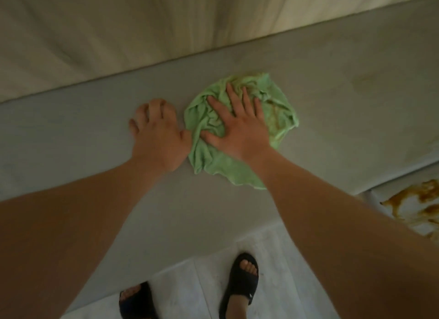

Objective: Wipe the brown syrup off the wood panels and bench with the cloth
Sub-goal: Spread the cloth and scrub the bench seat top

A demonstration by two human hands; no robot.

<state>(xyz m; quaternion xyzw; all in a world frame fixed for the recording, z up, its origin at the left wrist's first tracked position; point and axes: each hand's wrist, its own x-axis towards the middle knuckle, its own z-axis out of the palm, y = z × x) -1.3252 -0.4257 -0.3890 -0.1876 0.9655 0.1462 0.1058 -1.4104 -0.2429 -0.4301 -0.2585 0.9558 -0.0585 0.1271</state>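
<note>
One crumpled green cloth (240, 126) lies under the flat, spread right hand (240, 131); left hand (158, 133), loosely curled, empty, rests on grey bench (332, 109).

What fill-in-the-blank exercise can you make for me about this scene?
1. The right hand presses flat on a ____ cloth.
2. The left hand rests on the bench, on the ____ side of the cloth.
3. Brown syrup shows near the ____ edge of the picture.
4. The person wears ____ sandals.

Missing words: green; left; right; black.
</note>
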